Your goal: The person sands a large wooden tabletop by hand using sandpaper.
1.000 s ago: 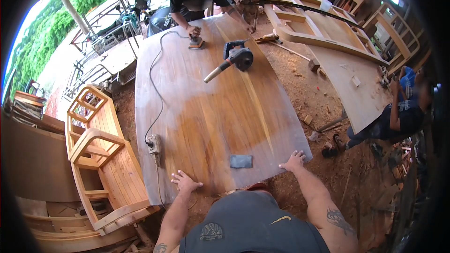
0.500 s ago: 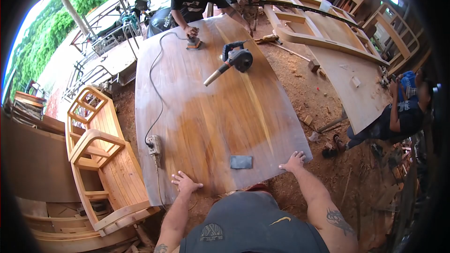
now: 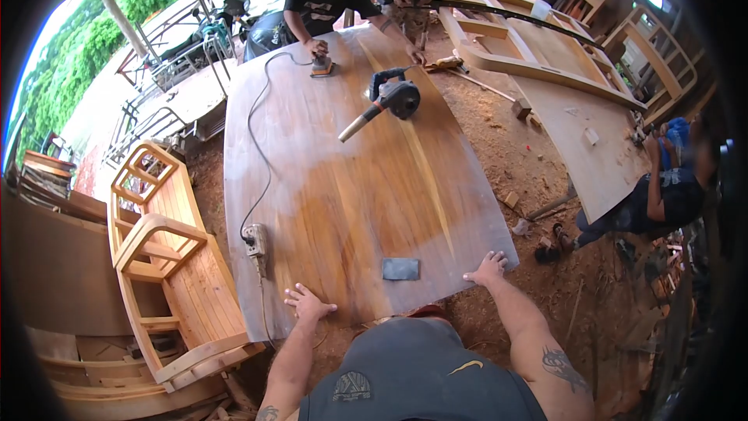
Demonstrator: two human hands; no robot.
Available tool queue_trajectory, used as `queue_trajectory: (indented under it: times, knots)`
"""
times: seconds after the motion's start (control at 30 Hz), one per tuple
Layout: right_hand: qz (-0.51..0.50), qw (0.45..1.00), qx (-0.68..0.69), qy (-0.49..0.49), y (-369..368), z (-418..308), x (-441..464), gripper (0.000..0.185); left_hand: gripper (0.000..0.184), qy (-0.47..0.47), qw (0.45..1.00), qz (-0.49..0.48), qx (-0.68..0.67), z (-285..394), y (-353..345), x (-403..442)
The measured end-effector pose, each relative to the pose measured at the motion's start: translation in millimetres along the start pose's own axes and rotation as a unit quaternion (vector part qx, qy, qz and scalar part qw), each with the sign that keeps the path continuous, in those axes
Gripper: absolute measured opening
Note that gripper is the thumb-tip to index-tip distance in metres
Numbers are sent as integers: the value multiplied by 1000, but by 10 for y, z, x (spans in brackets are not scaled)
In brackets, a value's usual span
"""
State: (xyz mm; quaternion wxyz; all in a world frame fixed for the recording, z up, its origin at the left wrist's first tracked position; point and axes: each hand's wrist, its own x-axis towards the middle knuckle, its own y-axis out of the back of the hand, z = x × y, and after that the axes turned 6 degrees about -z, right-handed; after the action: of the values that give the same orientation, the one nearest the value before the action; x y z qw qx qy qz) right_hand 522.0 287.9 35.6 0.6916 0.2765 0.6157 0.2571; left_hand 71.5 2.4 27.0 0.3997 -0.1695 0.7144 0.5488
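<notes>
A large wooden tabletop (image 3: 343,210) lies before me, dusty pale at its edges and bare brown in the middle. My left hand (image 3: 310,304) rests on its near edge with fingers spread, holding nothing. Near the right corner, my right hand (image 3: 491,268) also lies on the wood, fingers apart. Between them, closer to the right one, is a grey sanding sheet (image 3: 400,269). A blower (image 3: 396,101) with a long nozzle sits farther up the board. At the far end, a co-worker's hand is on an electric sander (image 3: 321,67).
A power socket block (image 3: 255,242) and cord lie along the tabletop's left side. A wooden bench (image 3: 187,242) stands at the left. Wooden frames (image 3: 538,54) and a plywood panel (image 3: 584,140) are on the right, near another person (image 3: 662,187). Sawdust covers the ground.
The co-worker at the far end has shifted slightly right, and their free hand has moved a little at the far right corner. My hands stay in place.
</notes>
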Motion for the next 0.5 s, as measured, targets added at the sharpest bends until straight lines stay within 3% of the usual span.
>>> queue_trajectory:
  times: [0.5]
  knots:
    - [-3, 1000, -5, 1, 20, -6, -39, 143, 157, 4, 1000, 0, 9, 2, -12, 18]
